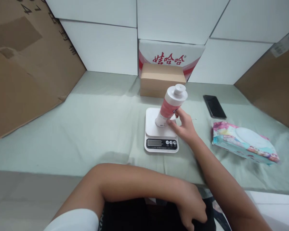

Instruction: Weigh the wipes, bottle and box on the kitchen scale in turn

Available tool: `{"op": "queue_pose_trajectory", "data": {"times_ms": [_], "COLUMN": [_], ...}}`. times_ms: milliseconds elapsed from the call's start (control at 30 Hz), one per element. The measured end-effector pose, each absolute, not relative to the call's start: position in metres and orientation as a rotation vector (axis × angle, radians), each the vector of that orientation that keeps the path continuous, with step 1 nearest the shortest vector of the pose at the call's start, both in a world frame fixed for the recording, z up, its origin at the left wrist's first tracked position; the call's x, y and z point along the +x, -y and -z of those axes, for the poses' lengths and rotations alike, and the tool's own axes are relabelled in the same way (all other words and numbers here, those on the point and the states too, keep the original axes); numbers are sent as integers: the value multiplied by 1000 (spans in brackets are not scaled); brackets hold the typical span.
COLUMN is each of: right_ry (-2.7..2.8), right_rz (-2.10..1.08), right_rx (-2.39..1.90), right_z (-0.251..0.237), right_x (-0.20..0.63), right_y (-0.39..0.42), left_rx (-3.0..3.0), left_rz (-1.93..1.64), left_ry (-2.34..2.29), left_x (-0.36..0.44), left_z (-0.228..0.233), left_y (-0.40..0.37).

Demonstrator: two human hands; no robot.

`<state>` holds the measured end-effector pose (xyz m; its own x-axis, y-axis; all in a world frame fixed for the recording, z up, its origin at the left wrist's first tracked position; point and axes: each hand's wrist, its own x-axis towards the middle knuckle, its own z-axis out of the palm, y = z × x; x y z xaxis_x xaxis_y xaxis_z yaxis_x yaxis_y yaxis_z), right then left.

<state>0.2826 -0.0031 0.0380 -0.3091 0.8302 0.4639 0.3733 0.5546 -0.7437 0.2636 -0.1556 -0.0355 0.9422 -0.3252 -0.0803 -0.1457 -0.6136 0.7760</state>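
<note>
My right hand (184, 126) grips a white bottle (170, 106) with a pink label, thumb low on its near side. The bottle's base is on the white platform of a kitchen scale (150, 123), and its cap points up and to the right. The scale's display looks blank. My left hand (192, 205) hangs low over my lap, in front of the table edge, with its fingers curled in. Nothing shows sticking out of it, though its underside is hidden.
Behind the scale stands a small brown box (156, 88) against a white and red carton (168, 51). A black phone (214, 106) and a pack of wipes (243, 141) lie to the right. Large cardboard (26, 83) flanks the green tablecloth (98, 128) on the left.
</note>
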Motion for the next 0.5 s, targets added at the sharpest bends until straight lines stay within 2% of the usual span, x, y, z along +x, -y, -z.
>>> {"op": "queue_pose_trajectory", "data": {"times_ms": [233, 500], "right_ry": [1841, 1268], "right_rz": [-672, -265], "right_rx": [-1085, -1436], "right_z": [-25, -21], "right_x": [271, 342], "right_y": [5, -46], "left_rx": [2208, 2223], "left_rz": [212, 374], "left_ry": [356, 333], "left_x": [265, 260], "left_z": [37, 18], "left_y": [154, 150]}}
